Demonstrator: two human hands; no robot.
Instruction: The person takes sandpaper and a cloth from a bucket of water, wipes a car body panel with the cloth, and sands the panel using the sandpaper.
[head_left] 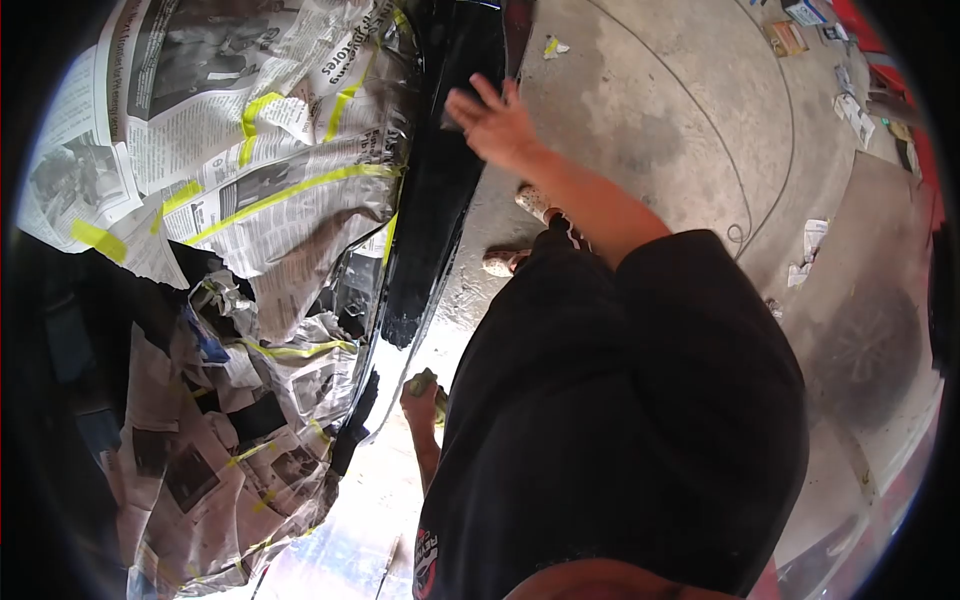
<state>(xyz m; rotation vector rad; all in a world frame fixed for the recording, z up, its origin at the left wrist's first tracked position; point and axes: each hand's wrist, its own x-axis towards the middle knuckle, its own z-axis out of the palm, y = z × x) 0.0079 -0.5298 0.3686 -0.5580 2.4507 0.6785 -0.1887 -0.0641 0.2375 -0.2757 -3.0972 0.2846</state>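
Note:
My right hand (pixel 492 125) is stretched out over a long glossy black panel (pixel 435 170), fingers spread and holding nothing. Whether its fingertips touch the panel I cannot tell. Lower down, my left hand (pixel 418 400) is closed around a crumpled green cloth (pixel 423 382), beside the panel's brightly lit lower end. Sheets of newspaper (pixel 290 215) fixed with yellow tape (pixel 290 205) cover the surface left of the panel. Part of the cloth is hidden by my fingers.
Two shoes (pixel 535 203) stand on the concrete floor (pixel 640 110) near the panel. A thin cable or hose (pixel 735 165) curves across the floor. Boxes (pixel 787 40) and scraps of paper (pixel 813 240) lie along the right, by something red (pixel 868 30).

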